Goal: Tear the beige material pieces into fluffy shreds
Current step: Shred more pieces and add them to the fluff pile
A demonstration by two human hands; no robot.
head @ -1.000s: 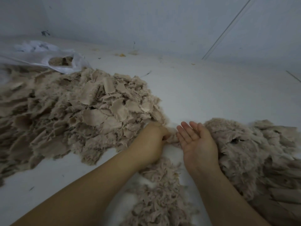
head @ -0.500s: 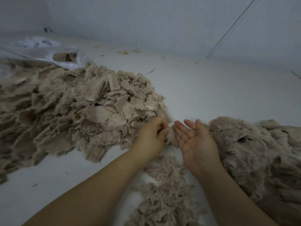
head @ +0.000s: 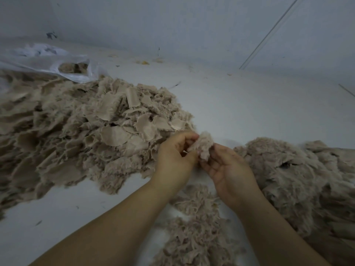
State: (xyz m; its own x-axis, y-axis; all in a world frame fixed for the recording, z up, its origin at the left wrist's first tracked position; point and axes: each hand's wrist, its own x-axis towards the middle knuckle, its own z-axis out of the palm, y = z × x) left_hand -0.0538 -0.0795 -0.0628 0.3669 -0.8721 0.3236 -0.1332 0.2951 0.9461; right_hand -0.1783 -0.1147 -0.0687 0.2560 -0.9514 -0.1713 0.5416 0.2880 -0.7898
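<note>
Both hands meet on one small tuft (head: 204,145) of beige material, held above the pale floor (head: 249,112) between the heaps. I see my left hand (head: 175,154) pinching the tuft's left edge, thumb and curled fingers closed on it, knuckles toward the camera. My right hand (head: 228,166) lies palm-up just beside it, fingers bent up around the tuft's lower right side, so the piece sits at the fingertips of both, not deep in either palm. The tuft stands roughly upright, its longer run going from the right fingers up and away toward the far wall (head: 192,25). The two grips are nearly touching, left and right of that run, so I judge the coming pull has to go sideways, hands parting across the piece, not along it. Neither hand is nearer; each already has its hold.

To my left spreads the large pile (head: 86,127) of flat, untorn pieces, its near edge just behind the left hand. To my right lies the fluffy heap (head: 292,179), which I take for finished shreds, touching my right forearm's side. More shreds (head: 196,227) lie between my forearms.
</note>
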